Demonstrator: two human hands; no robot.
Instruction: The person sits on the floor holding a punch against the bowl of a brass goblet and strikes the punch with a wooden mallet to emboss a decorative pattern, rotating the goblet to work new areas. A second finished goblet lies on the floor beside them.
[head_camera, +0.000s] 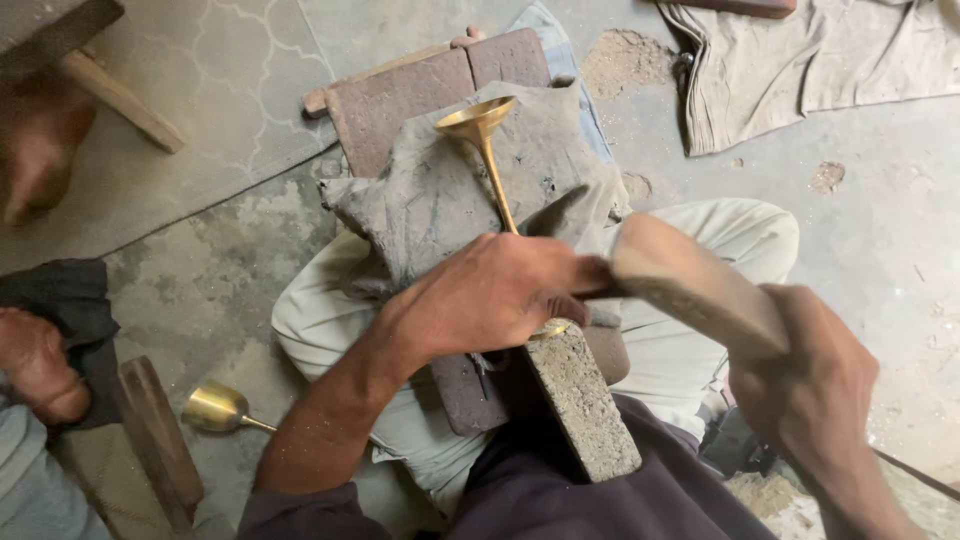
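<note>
My left hand (500, 290) grips the lower end of a slim brass trumpet-shaped piece (487, 150), whose flared mouth points away from me and rests on a grey cloth (440, 195) over my lap. My right hand (815, 385) holds a flat wooden block (690, 285) by one end, with its other end beside my left fingers and blurred. A rough stone bar (583, 400) lies under my left hand, angled toward my body.
A reddish board (400, 95) lies under the cloth. A second brass piece (220, 408) lies on the concrete floor at lower left, next to a wooden slat (155, 440) and another person's foot (35, 365). A folded cloth (800, 60) sits at top right.
</note>
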